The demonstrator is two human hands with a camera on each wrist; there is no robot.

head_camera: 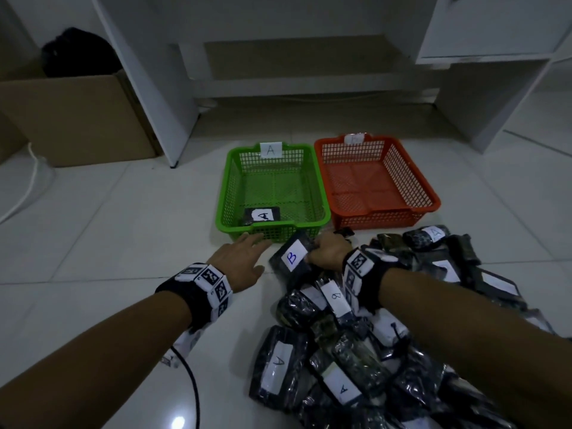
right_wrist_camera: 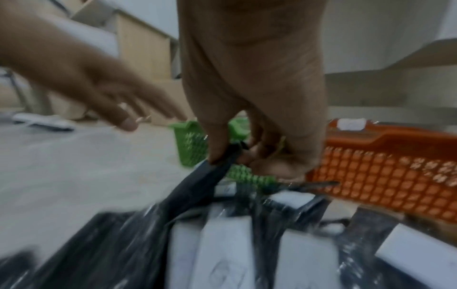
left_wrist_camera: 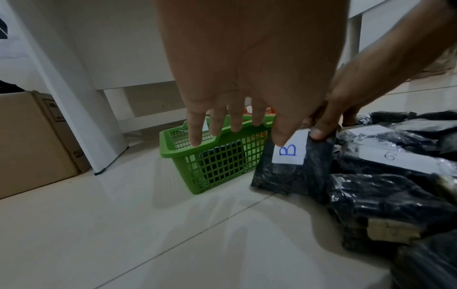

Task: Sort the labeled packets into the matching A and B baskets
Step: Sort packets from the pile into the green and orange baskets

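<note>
My right hand (head_camera: pixel 325 250) pinches the top edge of a dark packet labelled B (head_camera: pixel 292 258) and lifts it off the pile, just in front of the green basket (head_camera: pixel 272 187). That packet (left_wrist_camera: pixel 294 168) hangs upright in the left wrist view; in the right wrist view it (right_wrist_camera: pixel 197 185) is blurred. My left hand (head_camera: pixel 244 258) hovers open, fingers spread, beside the packet and near the green basket's front wall. The green basket, tagged A, holds one A packet (head_camera: pixel 263 215). The orange basket (head_camera: pixel 376 184) lies to its right with nothing inside.
A heap of dark labelled packets (head_camera: pixel 371 351) covers the floor at the lower right. A cardboard box (head_camera: pixel 71 119) stands at the left beside a white desk leg (head_camera: pixel 161 88). Bare white floor tiles (head_camera: pixel 108 227) stretch to the left.
</note>
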